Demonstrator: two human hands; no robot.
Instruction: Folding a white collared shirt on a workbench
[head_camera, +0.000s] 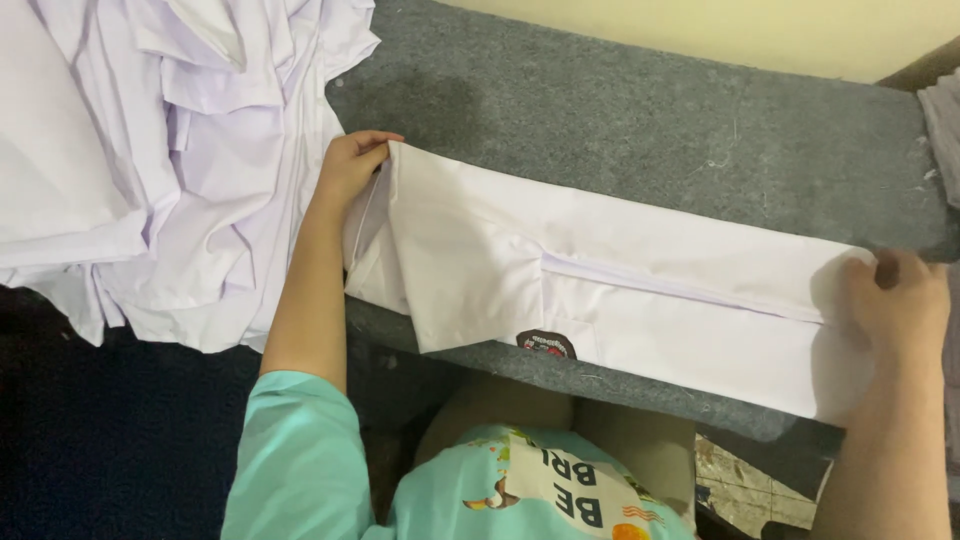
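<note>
While the mint-green sleeve (300, 455) and the printed front of the person's top fill the bottom of the view, both bare forearms reach up from there to a folded white garment (600, 280) lying across a grey felt-covered tabletop (640, 120). Nearest the body, the lower edge of the garment hangs just over the front rim of the tabletop, and a small dark round badge (546, 343) sits on that edge. A long stitched seam runs along the cloth from its middle toward the right end.

At the right end, the right hand (900, 300) lies on the garment's corner, the grip pressed flat with fingers closed over the cloth and the thumb raised above the top edge. At the left end, the left hand (352, 165) has its grip clamped on the upper left corner of the garment, fingers curled over the fold and pinching the layers together where a thinner inner layer shows underneath.

Just beside the left hand, to its left, a loose pile of crumpled white clothes (190, 150) covers the far left part of the tabletop and spills over its front edge above a dark blue surface (110, 440). Farther back, bare grey felt stretches to a pale yellow wall (720, 30). At the far right edge, a strip of greyish cloth (945, 130) is just visible.
</note>
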